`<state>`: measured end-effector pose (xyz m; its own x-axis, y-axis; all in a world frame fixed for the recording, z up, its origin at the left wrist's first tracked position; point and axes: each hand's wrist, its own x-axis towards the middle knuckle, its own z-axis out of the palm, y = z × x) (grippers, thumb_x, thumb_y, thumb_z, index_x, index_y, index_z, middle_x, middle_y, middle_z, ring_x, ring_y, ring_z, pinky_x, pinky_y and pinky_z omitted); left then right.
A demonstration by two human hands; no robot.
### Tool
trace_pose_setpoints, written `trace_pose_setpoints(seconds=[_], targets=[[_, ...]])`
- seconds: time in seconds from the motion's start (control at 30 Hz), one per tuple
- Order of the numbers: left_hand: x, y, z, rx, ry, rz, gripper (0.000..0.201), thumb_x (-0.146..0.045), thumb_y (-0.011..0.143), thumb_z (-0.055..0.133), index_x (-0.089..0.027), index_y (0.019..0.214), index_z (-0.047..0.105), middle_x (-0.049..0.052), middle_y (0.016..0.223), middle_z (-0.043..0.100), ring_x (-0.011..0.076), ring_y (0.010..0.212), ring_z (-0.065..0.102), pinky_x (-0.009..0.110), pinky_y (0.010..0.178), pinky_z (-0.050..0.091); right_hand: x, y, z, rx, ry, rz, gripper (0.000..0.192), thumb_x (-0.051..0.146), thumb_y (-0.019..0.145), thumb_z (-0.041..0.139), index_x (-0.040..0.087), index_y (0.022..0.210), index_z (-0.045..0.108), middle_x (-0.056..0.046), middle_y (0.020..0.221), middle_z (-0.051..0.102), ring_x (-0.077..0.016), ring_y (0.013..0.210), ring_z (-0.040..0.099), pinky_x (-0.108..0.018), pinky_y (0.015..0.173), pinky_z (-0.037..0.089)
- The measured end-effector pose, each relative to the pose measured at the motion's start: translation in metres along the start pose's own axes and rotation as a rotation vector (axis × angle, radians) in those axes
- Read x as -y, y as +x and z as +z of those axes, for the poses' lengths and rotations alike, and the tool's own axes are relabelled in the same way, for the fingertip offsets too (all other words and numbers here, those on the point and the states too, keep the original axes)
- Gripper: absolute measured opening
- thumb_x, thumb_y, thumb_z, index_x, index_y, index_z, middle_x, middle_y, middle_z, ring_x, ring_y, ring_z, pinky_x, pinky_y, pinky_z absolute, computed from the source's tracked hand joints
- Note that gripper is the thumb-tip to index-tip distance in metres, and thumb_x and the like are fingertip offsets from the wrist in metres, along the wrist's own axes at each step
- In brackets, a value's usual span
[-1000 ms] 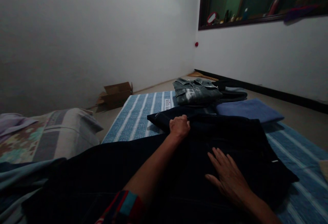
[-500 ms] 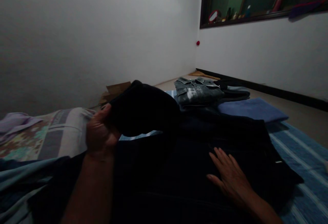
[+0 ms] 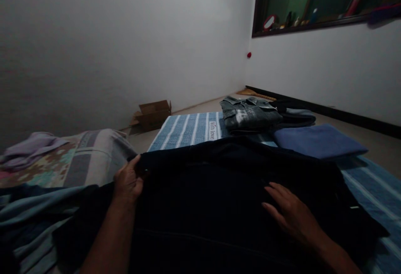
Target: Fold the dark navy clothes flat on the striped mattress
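Note:
A dark navy garment (image 3: 203,207) lies spread out in front of me, with a line of stitching across its lower part; in the dim light its exact kind is hard to make out. My left hand (image 3: 128,180) pinches its far left edge between thumb and fingers. On the right, my right hand (image 3: 290,207) rests palm down on the cloth, fingers stretched out. A small white tag (image 3: 354,207) shows near the garment's right end. Beneath it is a blue and white striped cover (image 3: 181,130) with "With love" printed on it.
Beyond the garment sit a folded grey denim jacket (image 3: 250,115) and a folded blue cloth (image 3: 322,140). A cardboard box (image 3: 153,115) stands on the floor by the wall. To the left are light blue clothing (image 3: 40,207), a grey-striped blanket (image 3: 97,153) and a lilac cloth (image 3: 34,148).
My left hand has lowered the raised dark flap and laid it along the garment's far side, uncovering the striped cover and box. My right hand stays on the cloth.

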<state>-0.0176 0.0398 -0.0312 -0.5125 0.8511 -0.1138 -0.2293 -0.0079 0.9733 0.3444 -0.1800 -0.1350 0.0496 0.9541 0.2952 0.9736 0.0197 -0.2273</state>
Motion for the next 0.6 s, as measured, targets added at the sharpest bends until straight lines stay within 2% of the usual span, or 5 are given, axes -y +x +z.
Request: trace_pose_setpoints(seconds=[0.2,0.33,0.43,0.5,0.6], targets=[[0.019,-0.007,0.008,0.144,0.144,-0.202,0.012,-0.01,0.069,0.067,-0.014,0.072,0.056,0.001,0.07,0.065,0.0132,0.061,0.064,0.023,0.052,0.054,-0.001,0.066,-0.038,-0.24,-0.131,-0.085,0.03,0.03,0.089,0.046,0.015,0.111,0.061,-0.015,0.118,0.061,-0.0284,0.113,0.054,-0.044,0.094,0.043],[0.029,-0.006,0.018,0.205,0.289,-0.181,0.021,-0.014,0.062,0.074,-0.013,0.064,0.054,0.003,0.062,0.063,0.0162,0.055,0.063,0.025,0.046,0.053,-0.008,0.108,-0.045,-0.148,-0.332,0.06,0.034,0.022,0.084,0.052,0.01,0.116,0.056,-0.018,0.114,0.061,-0.0324,0.114,0.049,-0.047,0.094,0.036],[0.031,-0.002,0.029,0.166,0.254,-0.116,0.025,-0.014,0.061,0.073,-0.015,0.058,0.048,-0.002,0.051,0.056,0.015,0.045,0.057,0.026,0.04,0.05,-0.02,0.124,-0.04,-0.028,-0.356,0.167,0.02,0.016,0.083,0.05,0.013,0.099,0.062,-0.013,0.096,0.067,-0.0278,0.097,0.059,-0.041,0.084,0.038],[0.025,0.002,0.038,0.148,0.195,-0.081,0.026,-0.014,0.063,0.07,-0.016,0.057,0.045,-0.005,0.048,0.051,0.0125,0.042,0.053,0.024,0.04,0.049,-0.029,0.127,-0.038,-0.003,-0.335,0.207,0.018,0.014,0.084,0.046,0.015,0.086,0.063,-0.011,0.085,0.069,-0.0231,0.08,0.063,-0.034,0.072,0.04],[0.006,0.007,0.053,0.123,0.062,-0.038,0.019,-0.015,0.067,0.064,-0.017,0.061,0.047,-0.006,0.053,0.053,0.0092,0.044,0.053,0.021,0.044,0.049,-0.041,0.124,-0.041,-0.05,-0.284,0.262,0.022,0.018,0.087,0.042,0.017,0.09,0.064,-0.009,0.083,0.07,-0.0206,0.068,0.063,-0.03,0.058,0.036]])
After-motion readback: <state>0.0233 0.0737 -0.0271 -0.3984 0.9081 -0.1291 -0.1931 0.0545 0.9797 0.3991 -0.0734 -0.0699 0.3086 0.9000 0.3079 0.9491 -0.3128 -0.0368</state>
